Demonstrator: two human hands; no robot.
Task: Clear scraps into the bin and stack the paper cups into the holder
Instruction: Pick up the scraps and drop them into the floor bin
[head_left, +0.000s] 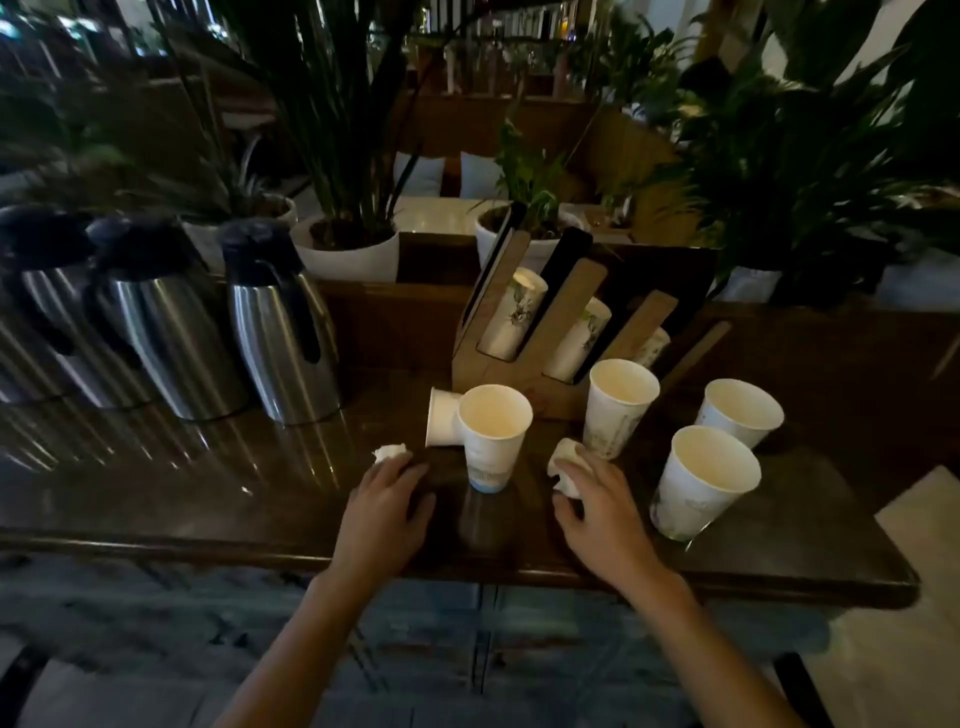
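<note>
Several white paper cups stand upright on the dark wooden table (218, 499): one in the middle (491, 441), one behind it to the right (615, 410), two at the right (701, 483) (737, 413). Another cup (441, 418) lies on its side. A wooden cup holder (519, 374) at the back holds cups in its slanted slots. My left hand (387, 499) rests with its fingertips on a crumpled white scrap (388, 452). My right hand (597, 509) is curled over a second crumpled scrap (563, 465). No bin is in view.
Three steel thermos jugs (280, 332) stand in a row at the left of the table. Potted plants (348, 244) line the ledge behind. The table's front edge runs just below my wrists, with tiled floor beneath.
</note>
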